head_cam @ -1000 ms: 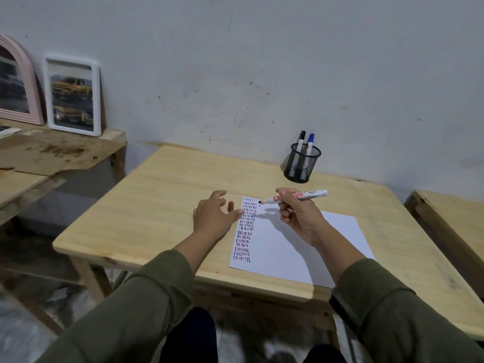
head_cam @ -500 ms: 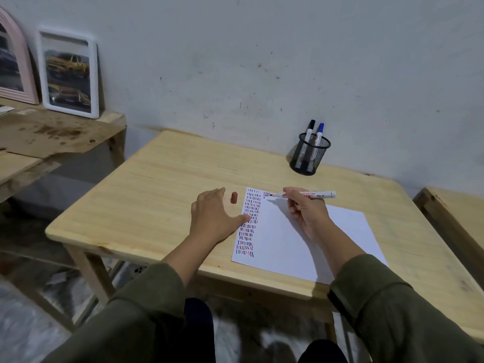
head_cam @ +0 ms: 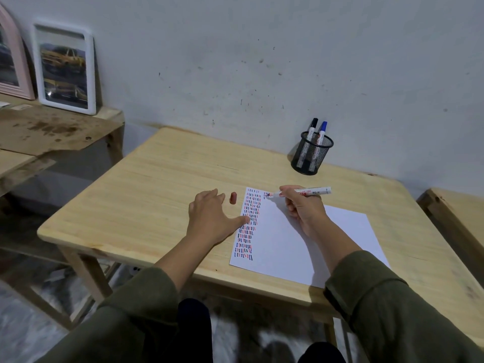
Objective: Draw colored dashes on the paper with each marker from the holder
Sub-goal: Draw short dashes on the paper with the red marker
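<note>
On the paper (head_cam: pixel 301 244), right hand (head_cam: pixel 305 209) gripping marker (head_cam: pixel 301 192), left hand (head_cam: pixel 213 218) spread flat at its edge.

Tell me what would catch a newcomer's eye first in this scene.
The white paper on the wooden table, with a column of red, blue and black dashes down its left edge. The right hand holds a red marker at its top, the left hand steadies its edge, and a red cap lies beside it.
</note>
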Demonstrator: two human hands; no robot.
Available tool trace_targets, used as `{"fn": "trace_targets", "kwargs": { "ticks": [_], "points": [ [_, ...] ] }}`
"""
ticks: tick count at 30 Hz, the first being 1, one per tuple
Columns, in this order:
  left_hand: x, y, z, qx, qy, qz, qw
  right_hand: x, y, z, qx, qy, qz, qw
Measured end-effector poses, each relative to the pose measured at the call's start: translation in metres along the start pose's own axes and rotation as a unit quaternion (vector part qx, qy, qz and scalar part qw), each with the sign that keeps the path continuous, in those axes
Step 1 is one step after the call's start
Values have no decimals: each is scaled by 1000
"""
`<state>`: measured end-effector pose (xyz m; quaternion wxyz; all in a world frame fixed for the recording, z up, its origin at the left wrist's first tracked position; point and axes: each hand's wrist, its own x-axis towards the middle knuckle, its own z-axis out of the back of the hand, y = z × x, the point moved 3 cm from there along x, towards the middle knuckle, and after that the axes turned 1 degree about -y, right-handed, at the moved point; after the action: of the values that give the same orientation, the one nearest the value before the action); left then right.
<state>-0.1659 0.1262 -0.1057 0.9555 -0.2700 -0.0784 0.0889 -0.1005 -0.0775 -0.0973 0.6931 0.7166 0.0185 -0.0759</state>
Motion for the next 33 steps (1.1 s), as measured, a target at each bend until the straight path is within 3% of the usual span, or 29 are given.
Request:
{"fn": "trace_targets", "kwargs": {
  "ticks": [33],
  "points": [
    [0,-1,1,4,9,1,1000,-2,1,-3,-57,10,6,998]
  ]
}}
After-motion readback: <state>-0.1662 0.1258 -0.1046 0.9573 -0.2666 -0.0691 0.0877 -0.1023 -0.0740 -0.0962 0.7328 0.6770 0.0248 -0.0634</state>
